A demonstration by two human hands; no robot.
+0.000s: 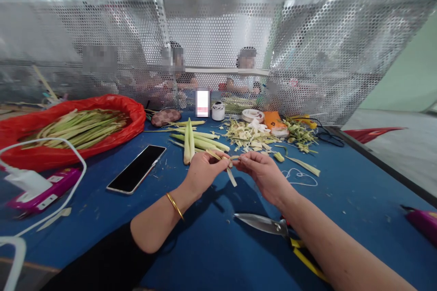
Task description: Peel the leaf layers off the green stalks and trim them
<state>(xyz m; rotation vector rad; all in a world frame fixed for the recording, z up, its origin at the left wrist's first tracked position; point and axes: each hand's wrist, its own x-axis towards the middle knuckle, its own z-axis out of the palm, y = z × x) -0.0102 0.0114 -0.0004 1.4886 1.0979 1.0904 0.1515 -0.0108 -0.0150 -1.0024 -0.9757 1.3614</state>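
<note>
The left hand (pixel 204 169) and right hand (pixel 262 173) pinched a pale, bent plant strip (pixel 232 178), apparently unfinished; light-green tapered stalks (pixel 190 143) at their ten o'clock seemed unworked, cream shreds (pixel 239 133) at one.

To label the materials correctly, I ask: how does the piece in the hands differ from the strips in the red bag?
The held piece is pale; the bagged strips look mostly green. The held piece is pinched between the left hand and right hand; the bagged strips lie heaped in the red bag. Both look like plant material.
</note>
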